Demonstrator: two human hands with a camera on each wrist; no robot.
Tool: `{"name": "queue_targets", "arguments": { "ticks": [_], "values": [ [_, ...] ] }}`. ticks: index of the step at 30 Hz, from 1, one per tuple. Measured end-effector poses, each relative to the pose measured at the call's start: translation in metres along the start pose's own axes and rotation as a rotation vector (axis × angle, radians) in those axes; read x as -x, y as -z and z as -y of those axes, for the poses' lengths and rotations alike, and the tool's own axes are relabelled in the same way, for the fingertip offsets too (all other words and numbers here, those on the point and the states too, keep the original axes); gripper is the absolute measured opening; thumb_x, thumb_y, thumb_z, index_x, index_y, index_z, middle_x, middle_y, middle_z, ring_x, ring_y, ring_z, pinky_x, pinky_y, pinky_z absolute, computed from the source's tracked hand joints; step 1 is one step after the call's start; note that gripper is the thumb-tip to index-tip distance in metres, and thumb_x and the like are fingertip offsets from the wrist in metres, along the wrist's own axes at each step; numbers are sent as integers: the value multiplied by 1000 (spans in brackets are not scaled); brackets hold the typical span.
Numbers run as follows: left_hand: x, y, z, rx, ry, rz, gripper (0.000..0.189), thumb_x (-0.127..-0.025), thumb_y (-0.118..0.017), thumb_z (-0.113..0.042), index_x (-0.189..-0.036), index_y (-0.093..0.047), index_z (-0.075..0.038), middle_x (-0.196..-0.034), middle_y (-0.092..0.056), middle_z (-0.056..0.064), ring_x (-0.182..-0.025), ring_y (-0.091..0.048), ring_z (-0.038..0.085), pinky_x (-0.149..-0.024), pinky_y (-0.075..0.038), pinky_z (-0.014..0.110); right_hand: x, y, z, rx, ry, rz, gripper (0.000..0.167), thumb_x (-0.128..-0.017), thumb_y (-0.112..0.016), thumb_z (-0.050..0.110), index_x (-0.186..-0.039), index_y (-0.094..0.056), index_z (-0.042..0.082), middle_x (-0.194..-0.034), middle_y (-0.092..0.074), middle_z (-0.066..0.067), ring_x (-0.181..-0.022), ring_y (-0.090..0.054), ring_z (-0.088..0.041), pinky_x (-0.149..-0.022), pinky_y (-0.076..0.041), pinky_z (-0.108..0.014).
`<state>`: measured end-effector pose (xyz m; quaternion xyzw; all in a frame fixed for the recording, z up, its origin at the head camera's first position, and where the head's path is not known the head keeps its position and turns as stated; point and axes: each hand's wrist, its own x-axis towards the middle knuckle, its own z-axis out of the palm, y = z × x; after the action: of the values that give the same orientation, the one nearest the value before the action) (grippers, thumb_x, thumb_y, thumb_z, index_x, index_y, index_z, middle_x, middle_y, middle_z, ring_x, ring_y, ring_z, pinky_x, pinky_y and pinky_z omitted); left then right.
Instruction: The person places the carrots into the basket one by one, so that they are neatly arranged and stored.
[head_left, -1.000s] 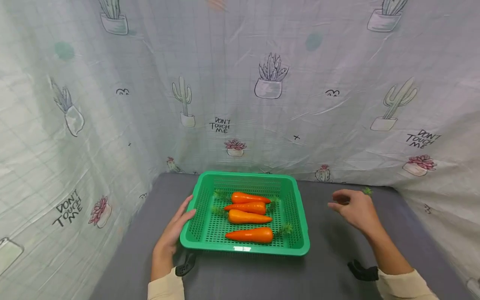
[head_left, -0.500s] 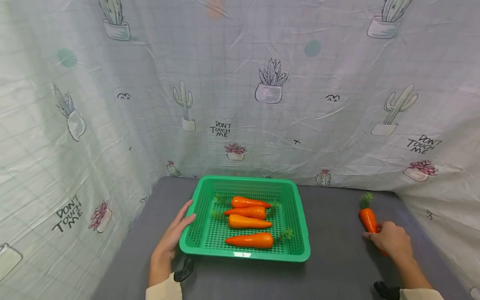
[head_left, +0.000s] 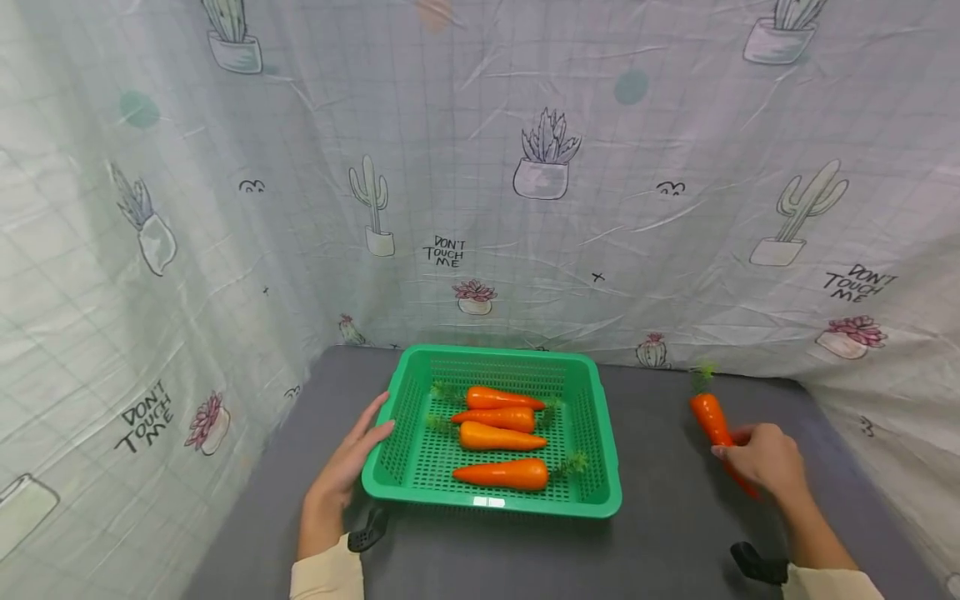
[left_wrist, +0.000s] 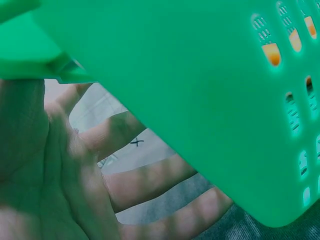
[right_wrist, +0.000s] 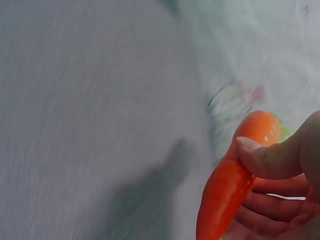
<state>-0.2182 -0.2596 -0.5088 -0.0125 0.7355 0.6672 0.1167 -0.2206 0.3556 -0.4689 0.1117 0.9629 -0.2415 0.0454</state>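
Note:
In the head view a green plastic basket (head_left: 555, 507) holds several orange carrots (head_left: 502, 474) with green tops. My left hand (head_left: 341, 467) rests against the basket's left side, thumb and index fingertip at the rim. The left wrist view shows that hand's other fingers extended along the outside of the green wall (left_wrist: 175, 75). To the right of the basket, my right hand (head_left: 772, 462) pinches another carrot (head_left: 711, 417) around its middle, green top pointing away from me. Seen from the right wrist, the thumb (right_wrist: 272, 160) presses on the carrot (right_wrist: 225, 190) and the fingers lie behind it.
A dark grey tabletop (head_left: 645, 483) lies under everything. A pale curtain (head_left: 480, 208) printed with potted cacti stands along the back and both sides. Dark wrist straps (head_left: 757, 565) sit at both sleeves.
My right hand has moved from behind the basket's right side down to the carrot, gripped it, and shifted it slightly left and away from me. The left hand and basket have stayed put.

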Motion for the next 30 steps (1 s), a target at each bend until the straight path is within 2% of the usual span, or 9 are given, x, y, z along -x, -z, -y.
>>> {"name": "queue_targets", "arguments": {
  "ticks": [3,10,18,24,30],
  "values": [
    [-1,-1,0,2,8,3,65,-109,-51,-44,-166,-19,-43,-174,-19,10,-149,-41,39,-106,-48,46,7,3,19,-41,56,-13,56,-89,-81,30,-118,-69,-16,-113,-70,-34,-89,-67,-39,-73,-53,-48],
    [-1,0,0,30,18,1,65,-109,-52,-43,-166,-20,-43,-170,-27,12,-134,-56,32,-94,-54,37,18,7,57,-91,182,-28,47,-91,-80,20,-119,-69,-15,-106,-74,-30,-87,-68,-33,-75,-55,-48],
    [-1,1,0,58,14,13,66,-109,-52,-40,-166,-19,-41,-167,-31,16,-126,-61,27,-92,-55,38,29,5,86,-112,274,-22,39,-91,-79,16,-118,-71,-12,-103,-77,-24,-88,-69,-30,-76,-55,-47],
    [0,0,1,86,10,16,66,-110,-52,-39,-167,-19,-39,-167,-31,17,-124,-64,28,-91,-57,39,35,3,105,-114,327,-25,35,-89,-81,15,-113,-74,-9,-97,-78,-19,-84,-69,-25,-74,-54,-43],
    [0,-2,1,57,8,1,67,-109,-53,-42,-166,-19,-40,-169,-29,12,-125,-61,24,-93,-55,38,37,1,118,-127,396,-1,32,-88,-82,13,-112,-76,-6,-97,-78,-16,-84,-70,-23,-75,-56,-45]
  ]
}}
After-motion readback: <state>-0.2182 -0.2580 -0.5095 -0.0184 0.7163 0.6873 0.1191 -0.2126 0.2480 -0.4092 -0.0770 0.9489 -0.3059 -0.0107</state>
